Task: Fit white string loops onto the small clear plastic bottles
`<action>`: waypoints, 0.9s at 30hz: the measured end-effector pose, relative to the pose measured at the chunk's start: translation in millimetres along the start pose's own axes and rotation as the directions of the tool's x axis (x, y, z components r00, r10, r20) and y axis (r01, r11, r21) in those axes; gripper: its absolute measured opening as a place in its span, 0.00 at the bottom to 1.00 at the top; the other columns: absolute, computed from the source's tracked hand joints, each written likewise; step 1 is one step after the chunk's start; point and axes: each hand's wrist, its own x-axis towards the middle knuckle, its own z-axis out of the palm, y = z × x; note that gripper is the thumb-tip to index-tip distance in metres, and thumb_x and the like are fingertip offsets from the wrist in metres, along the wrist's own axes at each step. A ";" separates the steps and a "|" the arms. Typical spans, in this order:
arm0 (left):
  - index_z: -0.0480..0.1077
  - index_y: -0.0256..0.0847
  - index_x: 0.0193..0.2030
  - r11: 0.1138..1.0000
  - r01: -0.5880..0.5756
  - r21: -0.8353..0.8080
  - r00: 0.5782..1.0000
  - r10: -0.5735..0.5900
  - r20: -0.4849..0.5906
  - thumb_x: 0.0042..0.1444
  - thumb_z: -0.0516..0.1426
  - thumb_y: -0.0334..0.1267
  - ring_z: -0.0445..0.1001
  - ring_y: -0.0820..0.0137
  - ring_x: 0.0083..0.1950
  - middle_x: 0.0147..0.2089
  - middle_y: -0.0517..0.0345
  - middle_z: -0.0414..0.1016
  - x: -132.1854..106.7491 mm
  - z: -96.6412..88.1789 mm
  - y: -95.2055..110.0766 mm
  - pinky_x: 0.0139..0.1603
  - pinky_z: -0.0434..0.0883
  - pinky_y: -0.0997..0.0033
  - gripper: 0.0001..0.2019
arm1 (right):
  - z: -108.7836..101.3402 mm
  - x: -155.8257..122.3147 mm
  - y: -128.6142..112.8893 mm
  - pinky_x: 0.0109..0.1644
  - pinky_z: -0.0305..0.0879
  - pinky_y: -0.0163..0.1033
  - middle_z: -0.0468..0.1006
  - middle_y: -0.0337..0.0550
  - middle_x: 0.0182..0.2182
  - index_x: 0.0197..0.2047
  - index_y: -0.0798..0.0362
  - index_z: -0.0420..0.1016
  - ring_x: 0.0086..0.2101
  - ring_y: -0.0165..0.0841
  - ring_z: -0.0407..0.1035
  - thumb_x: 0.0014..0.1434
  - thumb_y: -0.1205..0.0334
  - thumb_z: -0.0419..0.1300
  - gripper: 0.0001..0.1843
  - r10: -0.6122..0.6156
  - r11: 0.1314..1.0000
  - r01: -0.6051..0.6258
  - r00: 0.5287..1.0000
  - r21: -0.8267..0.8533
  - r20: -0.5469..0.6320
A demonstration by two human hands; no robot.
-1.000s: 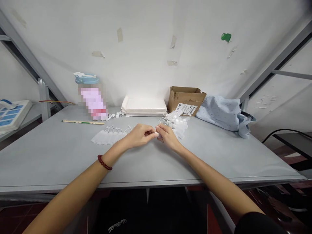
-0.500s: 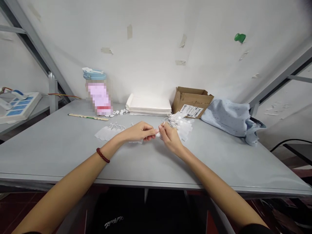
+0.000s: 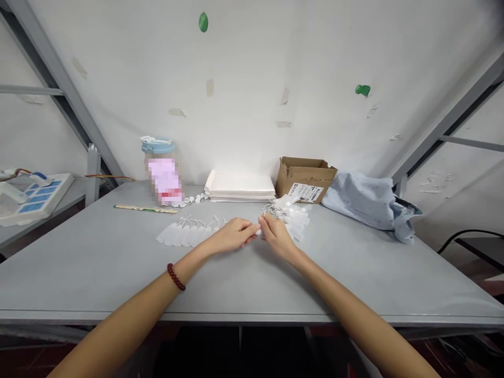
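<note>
Both my hands meet over the middle of the grey table. My left hand, with a red bead bracelet on its wrist, pinches one end of a small white piece. My right hand pinches the other end. A row of several white tags with strings lies just left of my left hand. A loose heap of the same white tags sits right behind my right hand.
At the back stand a blue-lidded jar, a stack of white sheets, an open cardboard box and a pale blue cloth. Small white caps and a wooden stick lie nearby. A blue-and-white device rests on the left bench.
The camera has tilted up a little, so everything sits lower in view. My hands stay together, pinching the small white piece; my left fingers have shifted slightly.
</note>
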 end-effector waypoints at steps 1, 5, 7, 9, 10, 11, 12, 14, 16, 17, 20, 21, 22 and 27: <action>0.65 0.37 0.27 1.000 0.008 -0.015 1.000 -0.008 0.003 0.58 0.48 0.54 0.61 0.75 0.21 0.22 0.62 0.63 -0.1 0.8 0.6 0.23 0.60 0.74 0.21 | -0.1 0.3 -0.4 0.26 0.61 0.33 0.61 0.34 0.20 0.27 0.49 0.52 0.22 0.27 0.61 0.64 0.54 0.43 0.14 0.010 1.000 -0.010 1.000 0.019 -0.009; 0.64 0.37 0.25 0.997 -0.060 0.055 0.998 0.060 -0.010 0.60 0.46 0.51 0.61 0.75 0.22 0.22 0.63 0.62 -1.8 2.0 3.2 0.25 0.59 0.74 0.21 | 2.3 0.1 -0.9 0.26 0.63 0.33 0.61 0.34 0.21 0.27 0.50 0.53 0.23 0.27 0.62 0.63 0.52 0.44 0.16 0.097 0.983 -0.100 0.995 0.152 0.024; 0.65 0.38 0.24 0.974 -0.131 0.186 0.990 0.137 -0.019 0.61 0.46 0.47 0.61 0.74 0.23 0.21 0.62 0.63 -3.4 1.4 3.6 0.27 0.59 0.73 0.20 | 4.2 -0.4 0.2 0.25 0.63 0.33 0.61 0.34 0.21 0.26 0.50 0.53 0.22 0.26 0.61 0.63 0.52 0.45 0.17 0.135 0.971 -0.145 0.989 0.192 0.066; 0.67 0.37 0.25 0.930 -0.193 0.314 0.979 0.205 -0.005 0.62 0.46 0.43 0.63 0.72 0.24 0.22 0.60 0.66 -5.1 0.8 2.7 0.29 0.59 0.72 0.18 | 5.2 -0.7 2.2 0.23 0.60 0.32 0.59 0.33 0.20 0.25 0.51 0.54 0.21 0.25 0.59 0.63 0.52 0.45 0.17 0.154 0.966 -0.173 0.982 0.194 0.109; 0.68 0.37 0.26 0.906 -0.221 0.361 0.972 0.234 0.008 0.62 0.46 0.41 0.64 0.72 0.25 0.23 0.59 0.68 -5.7 0.9 1.9 0.29 0.58 0.72 0.17 | 5.1 -0.7 3.1 0.22 0.58 0.31 0.58 0.32 0.20 0.24 0.51 0.54 0.20 0.25 0.57 0.62 0.53 0.46 0.17 0.164 0.963 -0.188 0.977 0.195 0.134; 0.69 0.37 0.27 0.883 -0.251 0.397 0.964 0.264 0.024 0.62 0.46 0.39 0.65 0.71 0.26 0.24 0.58 0.70 -6.2 1.2 1.0 0.30 0.59 0.72 0.17 | 4.4 -0.6 3.7 0.21 0.56 0.31 0.57 0.32 0.19 0.24 0.51 0.54 0.19 0.24 0.56 0.62 0.53 0.46 0.17 0.178 0.956 -0.210 0.971 0.206 0.163; 0.70 0.37 0.28 0.861 -0.280 0.424 0.956 0.292 0.038 0.62 0.46 0.38 0.66 0.70 0.27 0.26 0.56 0.71 -6.6 1.8 0.2 0.31 0.59 0.72 0.16 | 3.3 -0.3 3.9 0.20 0.54 0.31 0.55 0.31 0.18 0.23 0.51 0.54 0.18 0.24 0.54 0.62 0.54 0.47 0.17 0.196 0.944 -0.239 0.961 0.227 0.195; 0.70 0.37 0.30 0.826 -0.327 0.460 0.937 0.345 0.046 0.62 0.45 0.36 0.68 0.69 0.29 0.28 0.55 0.73 -7.0 3.4 -0.8 0.33 0.60 0.71 0.16 | 0.4 0.5 2.6 0.19 0.49 0.31 0.53 0.30 0.17 0.23 0.51 0.54 0.17 0.23 0.49 0.62 0.54 0.47 0.17 0.234 0.909 -0.307 0.935 0.282 0.267; 0.70 0.37 0.31 0.810 -0.349 0.471 0.923 0.383 0.026 0.62 0.46 0.36 0.68 0.69 0.31 0.30 0.54 0.73 -7.0 4.7 -0.6 0.34 0.60 0.71 0.15 | -2.4 1.7 -0.7 0.19 0.46 0.31 0.51 0.29 0.16 0.24 0.51 0.54 0.16 0.22 0.46 0.62 0.54 0.47 0.17 0.258 0.869 -0.360 0.915 0.340 0.310; 0.69 0.38 0.30 0.813 -0.349 0.466 0.920 0.391 0.008 0.63 0.46 0.36 0.68 0.70 0.31 0.30 0.55 0.73 -6.9 4.9 -0.2 0.33 0.60 0.72 0.15 | -3.5 2.3 -2.7 0.19 0.44 0.31 0.51 0.28 0.16 0.24 0.51 0.54 0.16 0.22 0.45 0.62 0.54 0.47 0.17 0.260 0.854 -0.369 0.913 0.366 0.315; 0.66 0.38 0.27 0.858 -0.315 0.406 0.930 0.364 -0.048 0.62 0.47 0.40 0.63 0.72 0.26 0.25 0.60 0.68 -5.9 2.9 1.1 0.30 0.58 0.73 0.15 | -5.1 2.9 -8.6 0.19 0.44 0.31 0.50 0.28 0.17 0.24 0.51 0.53 0.16 0.22 0.47 0.62 0.51 0.48 0.18 0.217 0.853 -0.313 0.941 0.418 0.261; 0.65 0.38 0.26 0.876 -0.291 0.384 0.938 0.340 -0.064 0.62 0.47 0.41 0.61 0.73 0.25 0.23 0.61 0.66 -5.5 1.4 1.5 0.28 0.57 0.73 0.16 | -5.4 2.6 -10.0 0.20 0.46 0.32 0.51 0.29 0.17 0.24 0.50 0.53 0.16 0.22 0.48 0.62 0.50 0.48 0.19 0.192 0.867 -0.278 0.952 0.413 0.237; 0.64 0.39 0.24 0.891 -0.263 0.369 0.946 0.314 -0.083 0.62 0.47 0.43 0.59 0.74 0.24 0.22 0.63 0.63 -5.1 -0.2 2.0 0.27 0.56 0.73 0.17 | -5.8 1.9 -10.9 0.21 0.47 0.32 0.52 0.29 0.17 0.24 0.51 0.53 0.17 0.23 0.49 0.63 0.50 0.48 0.19 0.166 0.886 -0.243 0.961 0.394 0.220; 0.59 0.39 0.21 0.946 -0.137 0.295 0.962 0.198 -0.186 0.61 0.46 0.48 0.58 0.74 0.23 0.20 0.63 0.60 -4.1 -7.9 4.3 0.26 0.55 0.73 0.21 | -11.6 -1.5 -9.8 0.27 0.54 0.33 0.63 0.34 0.20 0.28 0.53 0.62 0.22 0.26 0.56 0.65 0.51 0.45 0.19 0.040 0.973 -0.079 0.983 0.217 0.177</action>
